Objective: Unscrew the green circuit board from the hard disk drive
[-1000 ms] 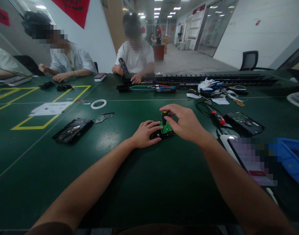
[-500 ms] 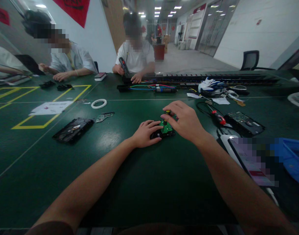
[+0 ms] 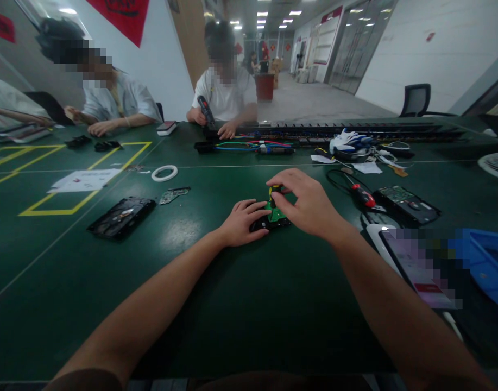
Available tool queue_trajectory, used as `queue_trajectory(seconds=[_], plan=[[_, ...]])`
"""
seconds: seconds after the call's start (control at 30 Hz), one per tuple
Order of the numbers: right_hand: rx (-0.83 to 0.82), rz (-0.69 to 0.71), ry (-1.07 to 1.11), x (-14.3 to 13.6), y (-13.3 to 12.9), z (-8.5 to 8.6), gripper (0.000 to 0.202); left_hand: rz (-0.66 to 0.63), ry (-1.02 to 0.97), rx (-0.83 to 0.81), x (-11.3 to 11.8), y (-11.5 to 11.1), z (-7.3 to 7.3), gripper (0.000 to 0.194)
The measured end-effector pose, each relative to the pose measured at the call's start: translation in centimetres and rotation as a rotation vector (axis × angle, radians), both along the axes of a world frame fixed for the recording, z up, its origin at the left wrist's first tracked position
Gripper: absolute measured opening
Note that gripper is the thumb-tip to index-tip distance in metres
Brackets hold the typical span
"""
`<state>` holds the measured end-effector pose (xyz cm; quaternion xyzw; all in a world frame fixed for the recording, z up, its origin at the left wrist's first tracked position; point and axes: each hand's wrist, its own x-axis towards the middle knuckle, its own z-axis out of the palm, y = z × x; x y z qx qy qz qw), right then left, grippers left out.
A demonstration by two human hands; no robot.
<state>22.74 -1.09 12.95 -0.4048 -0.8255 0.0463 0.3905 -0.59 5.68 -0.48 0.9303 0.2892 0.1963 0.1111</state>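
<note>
A small black device with a green circuit board (image 3: 278,215) lies on the dark green table in front of me. My left hand (image 3: 245,222) rests on its left side, fingers spread over the edge and the board. Above the board, my right hand (image 3: 303,201) grips a short yellow-and-black screwdriver (image 3: 275,194) between thumb and fingers. The screwdriver stands nearly upright with its shaft pointing down at the board. Its tip is too small to make out.
A black casing (image 3: 122,216), a loose circuit board (image 3: 174,195) and a white ring (image 3: 164,173) lie left. To the right are a red screwdriver (image 3: 363,196), another opened device (image 3: 407,204), a tablet (image 3: 420,269) and a blue bin (image 3: 489,266). People sit across the table.
My right hand's thumb and fingers have shifted slightly left around the screwdriver, whose handle has turned or tilted a little. My left hand has stayed in place.
</note>
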Motion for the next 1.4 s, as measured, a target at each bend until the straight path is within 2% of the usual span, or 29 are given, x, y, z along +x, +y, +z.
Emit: queue_trajectory(seconds=[0.13, 0.37, 0.47, 0.63, 0.8, 0.9, 1.2, 1.4], plan=[[0.006, -0.045, 0.010, -0.02, 0.18, -0.24, 0.010, -0.010, -0.007, 0.023, 0.07, -0.03, -0.04, 0.064], [-0.032, 0.022, 0.012, 0.09, 0.09, 0.00, 0.028, -0.020, -0.037, 0.045, 0.01, 0.10, -0.41, 0.063], [-0.041, 0.018, 0.021, -0.11, 0.03, -0.10, 0.022, -0.024, -0.029, 0.035, 0.06, 0.13, -0.35, 0.064], [-0.001, -0.074, 0.042, -0.38, 0.27, -0.55, 0.006, -0.015, -0.008, 0.030, 0.13, 0.03, -0.12, 0.064], [-0.089, -0.021, 0.094, -0.31, 0.22, -0.53, 0.029, -0.017, -0.026, 0.036, 0.11, -0.06, -0.08, 0.063], [-0.108, -0.030, 0.082, -0.15, 0.12, -0.40, 0.027, -0.022, -0.028, 0.037, 0.11, -0.07, -0.05, 0.063], [-0.030, -0.055, 0.015, 0.20, 0.38, -0.32, 0.012, -0.015, -0.005, 0.024, 0.07, -0.10, 0.12, 0.064], [-0.076, -0.014, 0.044, 0.11, 0.13, -0.12, 0.029, -0.020, -0.015, 0.017, 0.04, -0.07, 0.15, 0.063]])
